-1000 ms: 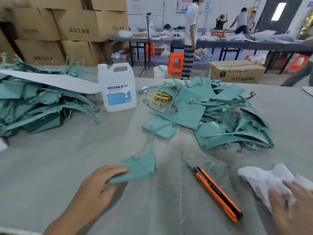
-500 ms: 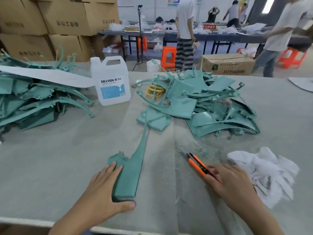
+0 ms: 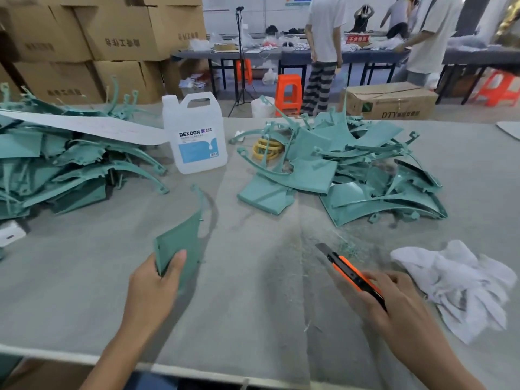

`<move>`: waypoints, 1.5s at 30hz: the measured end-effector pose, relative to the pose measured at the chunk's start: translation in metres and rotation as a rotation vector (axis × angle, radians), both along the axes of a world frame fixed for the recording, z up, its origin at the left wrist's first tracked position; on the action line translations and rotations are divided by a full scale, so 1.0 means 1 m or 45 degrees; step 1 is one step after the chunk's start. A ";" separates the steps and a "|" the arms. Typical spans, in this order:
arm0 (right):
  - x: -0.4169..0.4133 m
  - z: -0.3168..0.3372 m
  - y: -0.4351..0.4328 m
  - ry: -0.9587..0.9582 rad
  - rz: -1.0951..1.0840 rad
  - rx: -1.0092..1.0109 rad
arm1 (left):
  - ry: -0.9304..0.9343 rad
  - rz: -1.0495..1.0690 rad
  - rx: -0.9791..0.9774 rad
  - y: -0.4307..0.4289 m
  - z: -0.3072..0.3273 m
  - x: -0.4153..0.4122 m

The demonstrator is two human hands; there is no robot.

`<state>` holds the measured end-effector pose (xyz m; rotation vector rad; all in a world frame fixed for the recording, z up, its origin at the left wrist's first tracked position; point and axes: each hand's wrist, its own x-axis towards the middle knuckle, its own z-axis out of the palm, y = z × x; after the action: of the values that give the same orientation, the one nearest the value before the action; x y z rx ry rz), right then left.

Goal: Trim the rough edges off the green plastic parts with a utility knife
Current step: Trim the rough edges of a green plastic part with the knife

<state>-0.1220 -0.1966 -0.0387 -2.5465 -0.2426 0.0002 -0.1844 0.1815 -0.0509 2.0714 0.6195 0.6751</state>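
The grey tabletop (image 3: 253,319) in front of you carries two heaps of green plastic parts, one at far left (image 3: 56,170) and one at far right (image 3: 365,175), with a white jug (image 3: 197,136) between them. A crumpled white cloth (image 3: 455,280) lies near your right hand (image 3: 399,305). Your left hand (image 3: 152,291) holds one green part (image 3: 183,240) at its near end, fingers curled behind it and thumb on its face, narrow tip pointing away. Your right fingers wrap the orange utility knife (image 3: 346,266), blade out.
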 end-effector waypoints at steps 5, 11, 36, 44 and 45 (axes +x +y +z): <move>-0.005 0.002 -0.009 0.049 -0.021 -0.004 | -0.060 -0.317 -0.162 -0.052 0.007 -0.007; -0.018 0.009 -0.006 0.028 -0.030 0.405 | -0.048 -0.519 -0.187 -0.105 -0.007 0.010; -0.019 0.033 0.031 -0.104 0.387 0.391 | 0.047 -0.566 0.021 -0.103 -0.005 0.028; 0.082 0.010 0.023 -0.071 0.436 0.159 | 0.067 -0.603 -0.466 -0.080 -0.006 -0.007; 0.098 0.007 0.025 -0.014 0.418 0.105 | 0.070 -0.614 -0.514 -0.077 -0.006 -0.008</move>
<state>-0.0238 -0.1720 -0.0315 -2.3977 -0.6478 0.1001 -0.1927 0.1043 -0.0568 1.7645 0.2392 0.1936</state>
